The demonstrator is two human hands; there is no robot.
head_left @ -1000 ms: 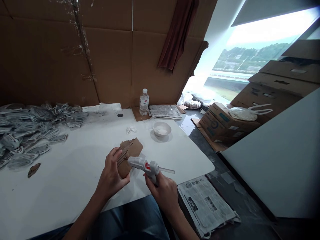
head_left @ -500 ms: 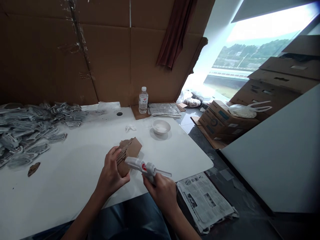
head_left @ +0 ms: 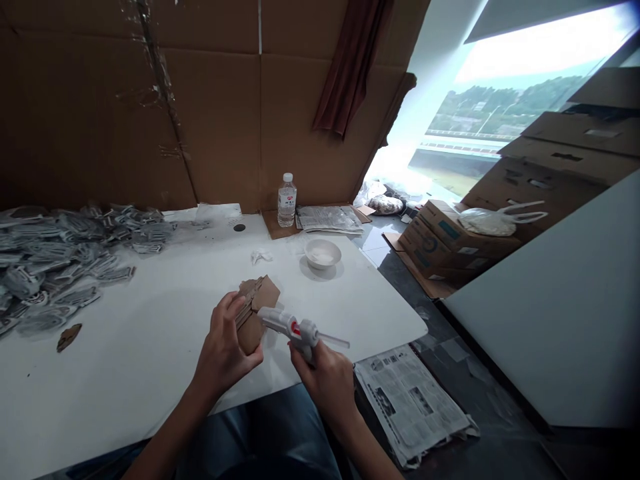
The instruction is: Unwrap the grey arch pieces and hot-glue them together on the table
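- Cardboard wall (head_left: 215,120) behind our white table (head_left: 125,393), with a water bottle (head_left: 287,202) and a small bowl (head_left: 322,254) out past our work
- Our left hand (head_left: 225,341) is clamped around a folded cardboard piece (head_left: 265,294), just above the table
- Our right hand (head_left: 325,388) grips a glue gun (head_left: 296,331), its nozzle now sitting just beside the cardboard, shifted slightly right since a moment ago
- Hands close, not touching
- Newspaper (head_left: 407,401) lies on the floor, near our right hand
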